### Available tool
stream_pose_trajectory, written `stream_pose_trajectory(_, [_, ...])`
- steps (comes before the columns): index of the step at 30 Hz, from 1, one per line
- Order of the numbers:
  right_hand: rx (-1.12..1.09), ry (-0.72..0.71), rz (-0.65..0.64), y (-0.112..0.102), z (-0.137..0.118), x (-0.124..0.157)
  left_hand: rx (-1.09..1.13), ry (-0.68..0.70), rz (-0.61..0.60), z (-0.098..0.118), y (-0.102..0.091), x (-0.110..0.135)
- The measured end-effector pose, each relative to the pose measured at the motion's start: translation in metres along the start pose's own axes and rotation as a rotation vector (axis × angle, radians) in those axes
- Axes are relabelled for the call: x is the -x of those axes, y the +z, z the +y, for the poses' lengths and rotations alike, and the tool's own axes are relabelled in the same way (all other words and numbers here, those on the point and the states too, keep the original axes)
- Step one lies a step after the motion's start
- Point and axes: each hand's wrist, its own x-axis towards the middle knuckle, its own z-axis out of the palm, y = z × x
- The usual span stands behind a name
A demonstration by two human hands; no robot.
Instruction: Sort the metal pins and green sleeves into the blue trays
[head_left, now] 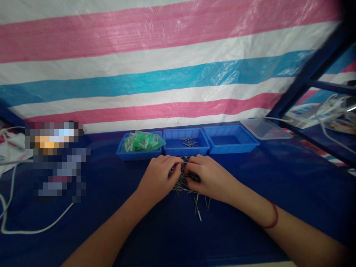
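Observation:
A heap of thin metal rods [180, 183] lies on the dark blue table, partly hidden under my hands. My left hand [160, 174] is at the heap's left side, its fingers curled and its thumb near the forefinger. Opposite it, my right hand [210, 176] has its fingers bent inward over the rods. The two hands' fingertips nearly meet, and a thin sliver shows between them, too small to name. A few loose rods [195, 205] lie nearer to me, one with a whitish end.
Behind the hands stand a blue tray [119, 152] of green-and-clear plastic packets [144, 141], a blue tray [174, 150] holding several rods, and another blue tray [235, 149]. A clear lid [267, 129] lies at the right. White cable [41, 232] loops at the left. Striped sheeting [167, 78] hangs behind.

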Motion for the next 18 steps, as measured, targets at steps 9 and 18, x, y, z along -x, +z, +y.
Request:
stream_pose_trajectory(9, [0.178,-0.096,0.006,0.0005,-0.0032,0.0005,-0.027,0.0,-0.048,-0.0007,0.0023,0.0003])
stream_pose_trajectory(18, [0.052,-0.085,0.099,-0.001,0.0019,0.0005,-0.046,-0.006,-0.023,-0.0003,0.0024,0.0007])
